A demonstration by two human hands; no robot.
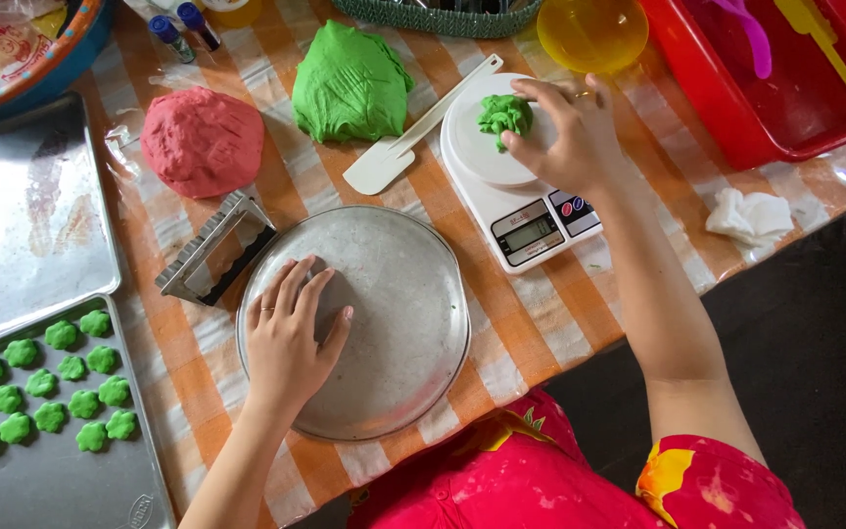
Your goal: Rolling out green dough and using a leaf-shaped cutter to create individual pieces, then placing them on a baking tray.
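You are at the weighing step — your right hand [570,137] has its grip pinched narrow on the small green dough piece [504,116] atop the white scale [521,211], while your left hand [291,338] lies flat and empty on the round metal pan [403,313] — so judge the portion before lifting.

Left hand [291,333] flat, palm down, fingers together and extended forward. Right hand [565,132] reaches further out, arm extended, fingers curled in a pinch at fingertips.
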